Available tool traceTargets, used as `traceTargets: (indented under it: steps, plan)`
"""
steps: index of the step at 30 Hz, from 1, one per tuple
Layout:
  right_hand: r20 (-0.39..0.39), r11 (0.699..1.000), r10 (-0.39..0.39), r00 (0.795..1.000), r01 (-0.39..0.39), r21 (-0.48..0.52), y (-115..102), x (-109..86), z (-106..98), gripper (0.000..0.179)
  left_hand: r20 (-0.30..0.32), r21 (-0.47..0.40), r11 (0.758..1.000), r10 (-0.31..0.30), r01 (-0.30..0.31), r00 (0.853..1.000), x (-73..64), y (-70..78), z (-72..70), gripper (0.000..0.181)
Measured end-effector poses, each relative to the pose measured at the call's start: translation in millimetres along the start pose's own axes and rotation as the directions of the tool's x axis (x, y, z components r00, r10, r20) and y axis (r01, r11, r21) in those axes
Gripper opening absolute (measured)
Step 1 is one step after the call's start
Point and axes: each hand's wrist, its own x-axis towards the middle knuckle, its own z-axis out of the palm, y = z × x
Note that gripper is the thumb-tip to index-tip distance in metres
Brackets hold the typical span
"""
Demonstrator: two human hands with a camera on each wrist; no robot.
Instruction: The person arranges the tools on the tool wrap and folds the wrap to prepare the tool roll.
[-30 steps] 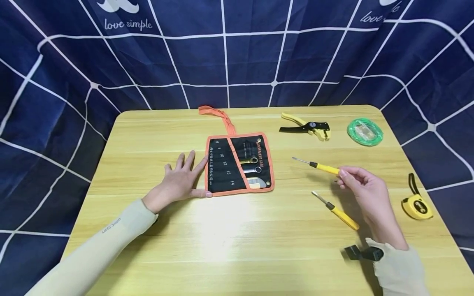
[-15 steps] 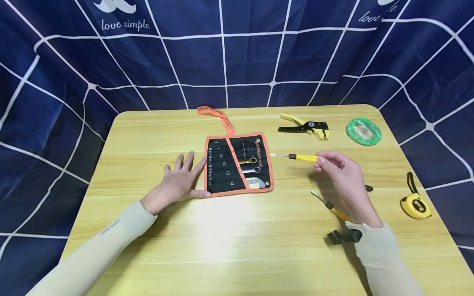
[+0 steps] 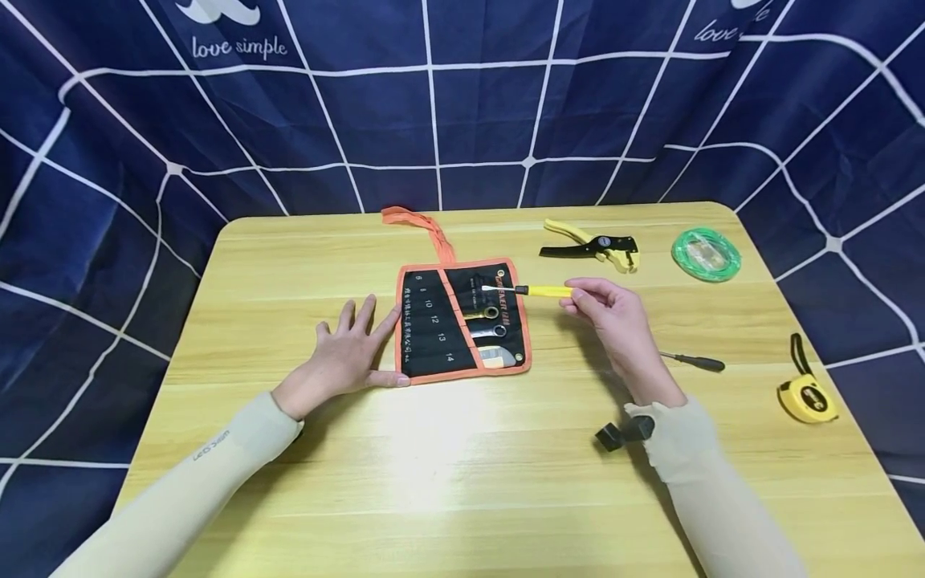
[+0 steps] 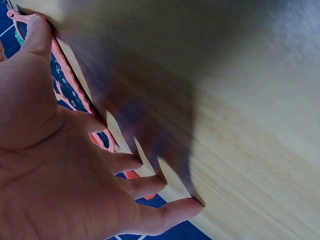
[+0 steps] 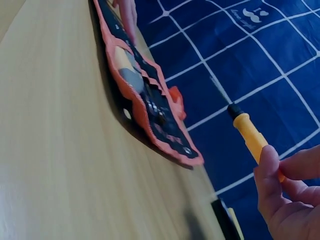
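Fingers of right hand (image 3: 623, 329) pinch a yellow-handled metal screwdriver (image 3: 538, 291), shaft toward nine o'clock, above the black orange-trimmed fabric pouch (image 3: 426, 345). Left hand (image 3: 343, 353), spread wide, touches pouch's nine-o'clock edge. Likely step: stowing; next calls for tip under diagonal orange pocket edge (image 3: 456, 305).

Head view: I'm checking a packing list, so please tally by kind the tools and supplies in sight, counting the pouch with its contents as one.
Screwdrivers: 2 (yellow-handled screwdriver, dark-handled screwdriver, partly hidden)
Pouch: 1
Wire stripper: 1
Green coil: 1
Tape measure: 1
Total: 6
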Motion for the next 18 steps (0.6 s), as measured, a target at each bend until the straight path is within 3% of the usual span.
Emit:
traceTargets:
  steps: [8,18]
  plan:
    - [0.009,0.999,0.037,0.999,-0.037,-0.009,15.5,13.3,13.2,0.032,0.003,0.007,1.000,-0.004,0.004,1.000,-0.6,0.3,-1.2,0.119]
    - [0.023,0.987,0.103,0.994,-0.100,-0.127,22.3,25.4,27.8,0.032,0.002,0.005,1.000,-0.001,0.001,1.000,0.1,0.8,0.1,0.119]
